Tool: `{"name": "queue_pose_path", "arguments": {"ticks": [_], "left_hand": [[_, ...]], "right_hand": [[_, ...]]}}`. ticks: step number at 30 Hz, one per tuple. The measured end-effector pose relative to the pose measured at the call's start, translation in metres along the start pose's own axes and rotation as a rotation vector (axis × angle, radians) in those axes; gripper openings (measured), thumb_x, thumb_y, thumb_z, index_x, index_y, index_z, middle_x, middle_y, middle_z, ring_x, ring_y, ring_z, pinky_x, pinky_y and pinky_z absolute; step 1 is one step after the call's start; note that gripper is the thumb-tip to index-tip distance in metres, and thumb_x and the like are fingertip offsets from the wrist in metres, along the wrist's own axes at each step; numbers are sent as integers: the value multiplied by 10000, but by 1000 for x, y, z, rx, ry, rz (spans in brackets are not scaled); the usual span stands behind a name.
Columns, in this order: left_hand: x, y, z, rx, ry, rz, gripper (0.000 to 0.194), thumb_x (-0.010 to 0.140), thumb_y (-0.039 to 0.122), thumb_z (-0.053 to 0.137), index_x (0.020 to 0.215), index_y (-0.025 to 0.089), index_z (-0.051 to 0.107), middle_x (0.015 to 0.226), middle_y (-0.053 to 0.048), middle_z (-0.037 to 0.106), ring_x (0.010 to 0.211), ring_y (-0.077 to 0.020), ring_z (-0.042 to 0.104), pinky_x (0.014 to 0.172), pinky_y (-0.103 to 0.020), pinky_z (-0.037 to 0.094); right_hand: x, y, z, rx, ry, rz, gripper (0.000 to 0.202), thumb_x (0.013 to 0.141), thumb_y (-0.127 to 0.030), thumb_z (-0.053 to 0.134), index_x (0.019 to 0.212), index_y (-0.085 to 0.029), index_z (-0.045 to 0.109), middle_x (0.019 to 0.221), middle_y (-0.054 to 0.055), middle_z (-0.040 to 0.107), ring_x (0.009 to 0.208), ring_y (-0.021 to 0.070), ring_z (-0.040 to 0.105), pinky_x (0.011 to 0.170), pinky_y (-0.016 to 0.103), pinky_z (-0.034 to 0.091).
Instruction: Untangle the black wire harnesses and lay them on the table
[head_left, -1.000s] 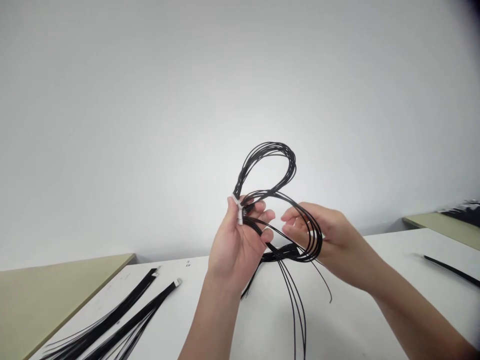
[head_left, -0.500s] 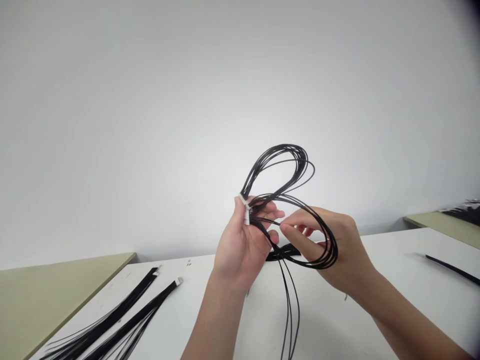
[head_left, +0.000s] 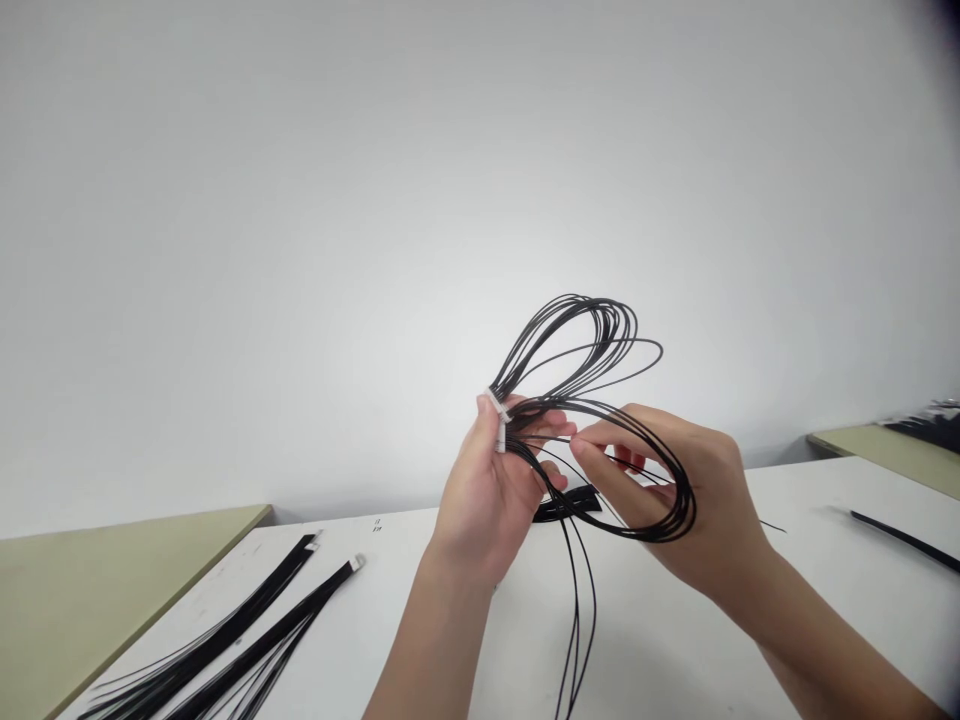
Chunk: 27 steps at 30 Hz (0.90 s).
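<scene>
My left hand (head_left: 484, 495) is closed on a wire harness, its thumb pressed against the two white connectors (head_left: 500, 420). Black wires (head_left: 600, 318) leave the connectors and bend back in two large loops, one rising above the hand and one reaching to the right. My right hand (head_left: 667, 480) pinches a thin black wire between thumb and forefinger, just right of the connectors. The right-hand loop passes in front of this hand. Several loose wire ends (head_left: 577, 620) hang down below the loops.
Two bundles of black wires (head_left: 202, 640) with white end connectors lie on the white table (head_left: 390, 600) at left. Another dark bundle (head_left: 568, 503) lies behind my hands. A black strand (head_left: 907, 540) lies at right, and more wires (head_left: 926, 425) rest on the greenish surface at far right.
Both hands have shifted slightly right with the harness. My right fingertips are a little farther from the connectors, and the upper loop's wires have spread to the right.
</scene>
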<state>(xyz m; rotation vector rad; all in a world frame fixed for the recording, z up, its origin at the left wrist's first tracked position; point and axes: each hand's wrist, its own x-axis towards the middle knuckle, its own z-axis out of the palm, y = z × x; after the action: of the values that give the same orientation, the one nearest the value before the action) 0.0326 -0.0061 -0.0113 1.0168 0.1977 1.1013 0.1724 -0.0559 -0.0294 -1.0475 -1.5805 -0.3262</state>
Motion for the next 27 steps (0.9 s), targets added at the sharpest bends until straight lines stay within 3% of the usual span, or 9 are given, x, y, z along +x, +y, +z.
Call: {"name": "queue_pose_path", "arguments": {"ticks": [5,12,18,21,27], "left_hand": [[-1,0,2,72,-6,30,342,963,452,393,913,182,596,868,-80,662,816,-161,614,549,-224,478],[-1,-3,1,70,-35,37,341,956,460,406,915,186,605,894,-76,669,816,-161,616,556,-229,483],[-1,-4,3,64,-35,31,346,968,439,384,893,194,616,884,-56,670,831,-155,612,549,-224,482],[-1,-4,2,68,-33,30,345,960,449,399,881,192,615,881,-58,671,813,-157,616,556,-230,483],[0,-4,0,71,-4,3,350,948,480,412,928,188,604,903,-71,668,760,-155,620,576,-239,486]], "right_hand": [[2,-2,3,-47,58,-19,196,838,-166,559,645,-183,528,552,-29,425,510,84,372,455,218,301],[-1,0,5,-53,119,-98,146,832,-140,573,693,-185,563,628,-1,577,561,98,478,474,217,348],[1,0,5,-80,83,-63,126,852,-167,555,729,-193,559,619,-3,513,558,103,452,457,218,329],[2,0,0,-23,-19,33,177,878,-217,541,702,-199,529,588,-25,464,514,86,397,441,209,320],[4,1,-23,405,-299,259,147,876,-341,598,822,-205,583,561,-46,402,503,76,351,425,191,312]]}}
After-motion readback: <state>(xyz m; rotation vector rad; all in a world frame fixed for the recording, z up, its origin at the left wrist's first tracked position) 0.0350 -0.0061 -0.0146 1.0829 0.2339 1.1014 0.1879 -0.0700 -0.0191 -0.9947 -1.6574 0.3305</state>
